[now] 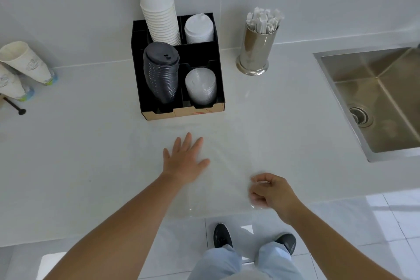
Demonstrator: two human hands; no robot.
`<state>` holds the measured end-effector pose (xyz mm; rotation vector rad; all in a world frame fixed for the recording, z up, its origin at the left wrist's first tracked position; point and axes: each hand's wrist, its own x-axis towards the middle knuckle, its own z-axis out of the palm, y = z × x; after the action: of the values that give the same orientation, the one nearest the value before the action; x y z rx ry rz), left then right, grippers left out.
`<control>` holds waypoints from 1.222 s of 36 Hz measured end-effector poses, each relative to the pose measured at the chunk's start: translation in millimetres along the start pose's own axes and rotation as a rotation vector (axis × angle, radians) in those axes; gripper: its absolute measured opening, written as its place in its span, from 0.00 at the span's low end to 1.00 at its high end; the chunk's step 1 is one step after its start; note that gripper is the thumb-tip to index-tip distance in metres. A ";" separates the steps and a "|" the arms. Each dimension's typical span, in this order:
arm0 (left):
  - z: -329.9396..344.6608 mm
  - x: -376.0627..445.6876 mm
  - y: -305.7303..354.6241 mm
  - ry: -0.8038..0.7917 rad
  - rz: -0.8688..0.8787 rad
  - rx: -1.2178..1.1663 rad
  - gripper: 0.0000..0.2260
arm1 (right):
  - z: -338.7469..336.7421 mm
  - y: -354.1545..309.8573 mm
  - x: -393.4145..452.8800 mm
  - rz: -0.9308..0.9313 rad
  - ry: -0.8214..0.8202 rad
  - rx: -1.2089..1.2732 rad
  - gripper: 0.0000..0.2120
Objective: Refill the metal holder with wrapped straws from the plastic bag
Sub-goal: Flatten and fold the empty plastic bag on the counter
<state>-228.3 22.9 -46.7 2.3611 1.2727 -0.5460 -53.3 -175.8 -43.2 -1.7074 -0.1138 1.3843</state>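
Note:
A shiny metal holder (255, 51) stands at the back of the white counter, packed with white wrapped straws (263, 20) that stick out of its top. A clear plastic bag (227, 161) lies flat on the counter in front of me, with no straws visible in it, and its near edge hangs over the counter's front. My left hand (185, 158) rests flat on the bag's left part with fingers spread. My right hand (271, 192) pinches the bag's near right edge between curled fingers.
A black organiser (218, 88) behind the bag holds a tall stack of paper cups (159, 11), black lids (161, 73) and clear lids (201, 86). A steel sink (377, 98) is sunk in at the right. More paper cups (25, 63) lie at the far left.

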 end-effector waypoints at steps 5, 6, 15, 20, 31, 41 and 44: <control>-0.7 0.1 -0.3 0.018 -0.003 -0.012 0.31 | -10.6 9.5 -9.0 0.004 -0.050 -0.050 0.11; -0.8 0.7 0.0 0.020 -0.004 -0.014 0.31 | -12.9 10.6 -9.9 0.007 -0.047 -0.061 0.11; -4.3 2.8 -0.9 0.017 -0.040 -0.051 0.37 | -24.3 18.4 -9.4 -0.028 0.084 -0.131 0.07; -7.9 3.7 -2.6 0.012 -0.045 -0.051 0.39 | -22.8 18.6 -9.6 -0.012 0.058 -0.132 0.07; -9.2 3.1 -1.2 0.024 -0.047 -0.055 0.40 | -26.7 8.8 -13.4 -0.015 0.061 -0.253 0.07; -25.9 1.7 7.5 0.071 -0.043 -0.154 0.33 | -29.2 -13.3 -14.8 -0.049 0.101 -0.316 0.07; -34.4 0.7 11.0 0.078 -0.017 -0.253 0.32 | -25.0 -36.2 -20.4 -0.065 0.081 -0.197 0.07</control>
<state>-213.6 35.6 -16.3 2.1810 1.3128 -0.2815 -24.2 -180.6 -4.7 -1.9027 -0.2650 1.2884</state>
